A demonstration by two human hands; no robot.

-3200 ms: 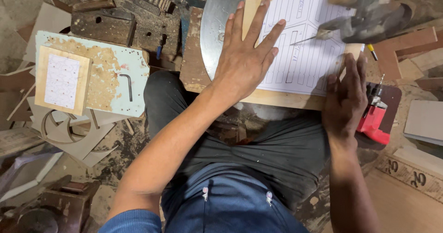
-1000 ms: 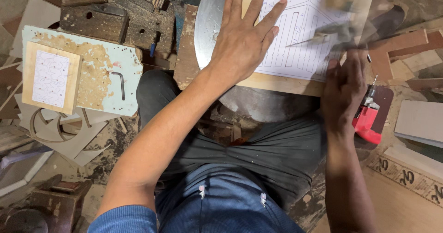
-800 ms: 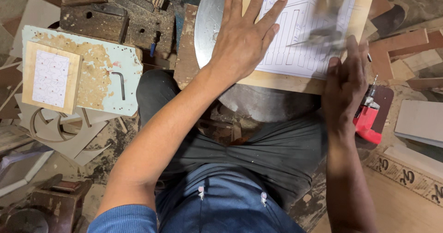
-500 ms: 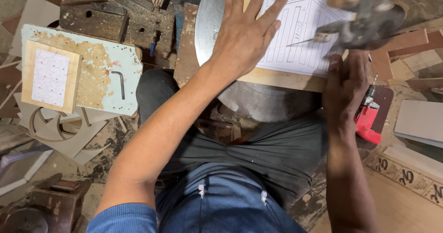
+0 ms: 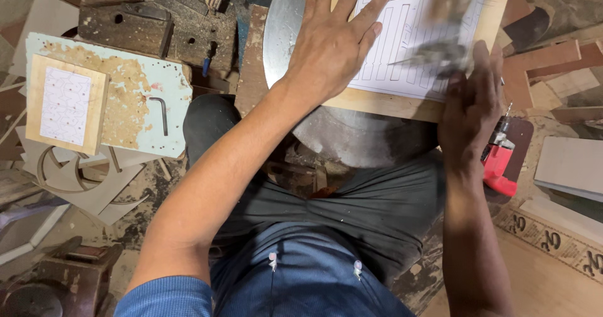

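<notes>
- The pale wooden board with a white paper line pattern glued on top (image 5: 411, 47) lies on the round grey metal saw plate (image 5: 286, 34), hanging over the plate's near rim toward the person's lap
- The left hand (image 5: 333, 44) lies flat on the board's left part, fingers spread wide, palm pressing down; its forearm runs straight back toward the lap
- The right hand (image 5: 472, 107) sits at the board's near right corner, fingers straight and held together, resting against the edge and pinching nothing
- Just beyond the right fingertips the blurred dark saw arm with its thin blade (image 5: 433, 52) crosses the pattern
- Risk: those fingertips are very near the blade; a jerk of the board could carry them into it
- Risk: if the flat palm slips on the paper, the board could turn and the cut stray off the drawn line, or the thin blade could bind and snap
- Right of the board, beside the wrist, lies a red and black hand tool (image 5: 499, 163)
- Well to the left of the board, a small black hex key (image 5: 161, 113) rests on a worn pale green panel (image 5: 135, 97)
</notes>
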